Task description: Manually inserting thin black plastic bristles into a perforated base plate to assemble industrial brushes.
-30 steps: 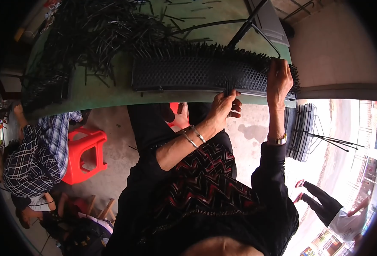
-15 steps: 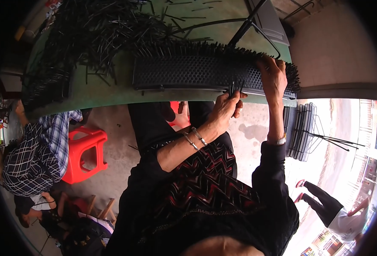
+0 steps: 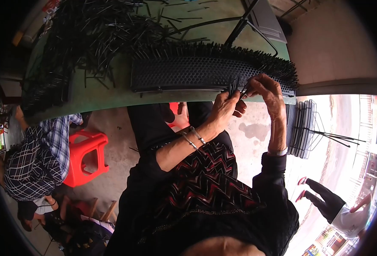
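A long black panel with a honeycomb of holes (image 3: 175, 76) lies along the table's near edge. Rows of short black strips (image 3: 205, 49) stand up like bristles along its far side. My left hand (image 3: 224, 109) is closed around a small bunch of thin black strips (image 3: 233, 87), whose tips point up in front of the panel. Just to its right, my right hand (image 3: 267, 93) pinches with thumb and forefinger at what looks like a single thin black strip (image 3: 244, 90) beside the bunch. The remaining fingers of the right hand are curled.
A heap of loose black strips (image 3: 107, 34) covers the left of the green table (image 3: 79, 100). Behind the panel rises a black metal rod frame (image 3: 235, 34). Wire racks (image 3: 303, 130) stand at right. A red stool (image 3: 86, 158) and a person in plaid (image 3: 35, 166) are at left; another person (image 3: 325, 200) is outside.
My right hand has come off the panel's bristly right part and moved left and nearer, to the bunch. The left hand stays almost in place, still holding its strips.
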A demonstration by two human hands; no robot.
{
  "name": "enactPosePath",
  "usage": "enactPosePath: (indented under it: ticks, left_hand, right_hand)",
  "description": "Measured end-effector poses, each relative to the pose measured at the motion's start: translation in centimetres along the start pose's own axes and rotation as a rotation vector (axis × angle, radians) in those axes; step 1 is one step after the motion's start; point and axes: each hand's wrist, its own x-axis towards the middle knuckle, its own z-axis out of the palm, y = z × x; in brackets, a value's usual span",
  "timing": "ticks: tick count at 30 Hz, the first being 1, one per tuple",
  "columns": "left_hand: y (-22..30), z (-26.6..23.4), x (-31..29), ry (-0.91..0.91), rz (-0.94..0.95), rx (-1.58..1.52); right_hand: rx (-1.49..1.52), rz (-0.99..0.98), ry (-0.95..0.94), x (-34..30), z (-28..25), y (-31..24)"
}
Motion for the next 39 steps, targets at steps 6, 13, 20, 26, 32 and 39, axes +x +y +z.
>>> enactPosePath:
  ticks: [6, 13, 20, 26, 32, 39]
  left_hand:
    - [0.1, -0.8, 0.6, -0.006, -0.043, -0.059]
    - [-0.4, -0.4, 0.5, 0.024, -0.101, -0.109]
    - [-0.6, -1.3, 0.4, -0.036, -0.094, -0.166]
    - [-0.2, -1.1, -0.2, -0.077, -0.079, -0.146]
    - [0.1, -0.7, -0.6, -0.101, -0.095, -0.160]
    - [0.3, -0.7, -0.8, -0.103, -0.102, -0.147]
  right_hand:
    - [-0.256, -0.312, 0.468, 0.5, -0.7, -0.5]
    - [-0.614, -0.476, 0.713, 3.0, -1.3, 1.1]
    - [-0.733, -0.538, 0.683, 3.2, -2.4, 1.4]
    - [-0.639, -0.499, 0.543, 4.0, -2.3, 1.5]
    - [-0.951, -0.484, 0.664, 4.4, -2.0, 2.4]
    - [-1.318, -0.457, 0.748, 3.7, -0.4, 1.8]
